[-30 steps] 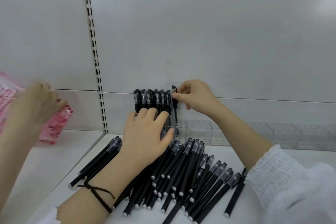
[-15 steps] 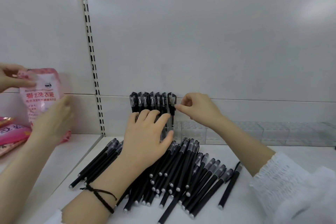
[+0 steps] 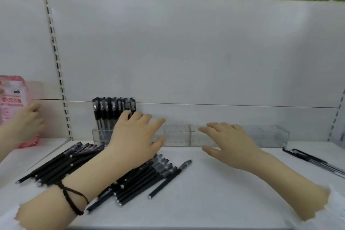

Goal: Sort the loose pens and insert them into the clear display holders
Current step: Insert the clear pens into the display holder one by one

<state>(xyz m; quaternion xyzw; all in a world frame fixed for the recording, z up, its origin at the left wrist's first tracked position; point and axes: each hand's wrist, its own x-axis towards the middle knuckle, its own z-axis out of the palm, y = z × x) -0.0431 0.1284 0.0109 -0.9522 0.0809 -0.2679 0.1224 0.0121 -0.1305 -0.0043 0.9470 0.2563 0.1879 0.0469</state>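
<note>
A pile of loose black pens (image 3: pixel 134 177) lies on the white shelf at the front left. Several black pens (image 3: pixel 112 110) stand upright in the left end of a row of clear display holders (image 3: pixel 177 135) against the back panel. My left hand (image 3: pixel 134 136) hovers over the pile in front of the standing pens, fingers spread, holding nothing. My right hand (image 3: pixel 229 142) is held open, palm down, in front of the middle holders, also holding nothing.
Another person's hand (image 3: pixel 28 123) touches a pink packet (image 3: pixel 11 99) on the neighbouring shelf at the left. A few more black pens (image 3: pixel 315 162) lie at the far right. A slotted upright (image 3: pixel 57 65) divides the two shelf bays.
My right hand let go of the last upright pen and moved right and down, opening flat. My view tilted up and shifted right. The left hand stayed over the pile.
</note>
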